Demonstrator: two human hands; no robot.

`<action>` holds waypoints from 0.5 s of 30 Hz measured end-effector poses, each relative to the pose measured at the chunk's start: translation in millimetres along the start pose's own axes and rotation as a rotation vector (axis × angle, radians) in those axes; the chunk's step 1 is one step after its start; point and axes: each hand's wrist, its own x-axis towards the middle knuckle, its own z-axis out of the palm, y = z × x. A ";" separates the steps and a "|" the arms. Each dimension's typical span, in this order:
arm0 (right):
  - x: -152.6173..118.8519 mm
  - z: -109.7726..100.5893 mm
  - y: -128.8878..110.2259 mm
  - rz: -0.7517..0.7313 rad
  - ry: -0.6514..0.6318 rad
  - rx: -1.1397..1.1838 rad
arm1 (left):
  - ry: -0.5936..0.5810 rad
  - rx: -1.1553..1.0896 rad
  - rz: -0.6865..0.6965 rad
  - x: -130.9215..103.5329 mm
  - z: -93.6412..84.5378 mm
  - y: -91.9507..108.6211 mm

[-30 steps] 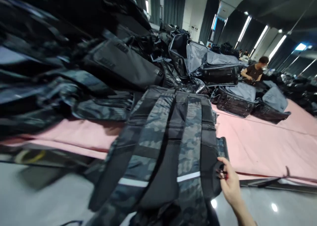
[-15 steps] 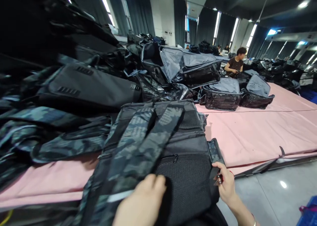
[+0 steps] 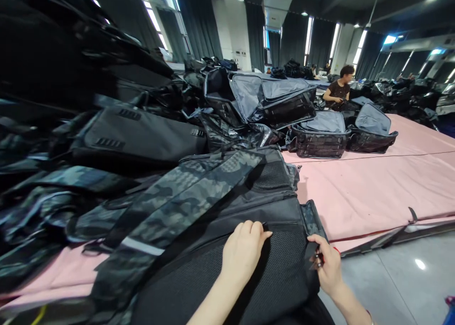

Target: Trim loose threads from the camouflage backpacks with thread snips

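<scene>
A black backpack (image 3: 284,263) with camouflage straps (image 3: 192,192) lies on its front, its mesh back panel facing up. My left hand (image 3: 245,246) is closed in a pinch at the panel's zipper, apparently on the zipper pull (image 3: 265,226). At the right side, my right hand (image 3: 327,263) grips the backpack's edge between thumb and finger. A small dark and red tool (image 3: 317,257) sits in that same hand; its kind is hard to make out. Both straps are folded over to the left, off the mesh.
Pink cloth (image 3: 362,187) covers the long table. Open bags with grey lining (image 3: 320,123) stand behind the backpack. Dark bags (image 3: 142,130) pile up high at the left. A person (image 3: 337,88) works farther back. Grey floor (image 3: 394,277) lies at the right.
The straps have swung from the middle of the backpack to the left. My left hand has left them and moved up and right to the zipper. My right hand keeps its hold.
</scene>
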 end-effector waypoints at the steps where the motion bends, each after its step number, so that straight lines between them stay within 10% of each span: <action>1: -0.4 0.3 0.4 -0.001 0.001 0.002 | 0.002 0.008 0.013 0.8 1.4 0.4; 15: -13.6 -3.7 4.9 0.217 -0.058 -0.053 | 0.029 0.071 -0.222 -7.7 0.6 6.6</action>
